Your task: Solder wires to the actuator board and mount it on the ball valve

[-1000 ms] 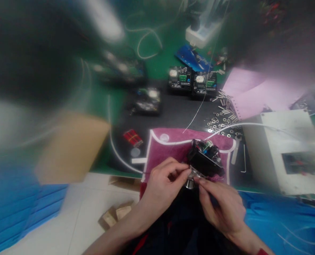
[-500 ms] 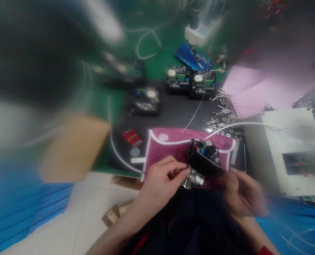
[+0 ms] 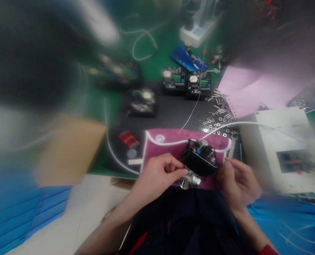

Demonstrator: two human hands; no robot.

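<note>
A black electronics housing (image 3: 200,163) lies tilted on a purple cloth (image 3: 168,136), its circuit parts and wires exposed at the top. Just below it sits a silver metal pipe fitting (image 3: 189,180) with a round open port. My left hand (image 3: 162,173) is closed in a pinch at the gap between housing and fitting; whatever is in the fingertips is hidden. Beside the housing's right edge, my right hand (image 3: 238,180) has thumb and fingers pressed together. Its fingertips are slightly blurred, and I cannot make out what they hold.
A white cable (image 3: 234,123) runs from the housing toward a grey box (image 3: 276,141) at right. Loose washers (image 3: 213,124) and metal standoffs (image 3: 221,104) lie behind the cloth. Further back are black circuit modules (image 3: 198,83) and a power strip (image 3: 197,33). Red parts (image 3: 129,139) lie left.
My right hand has moved slightly up and left, closer to the housing, and is less blurred. My left hand keeps its pinch. The whole view has shifted a little.
</note>
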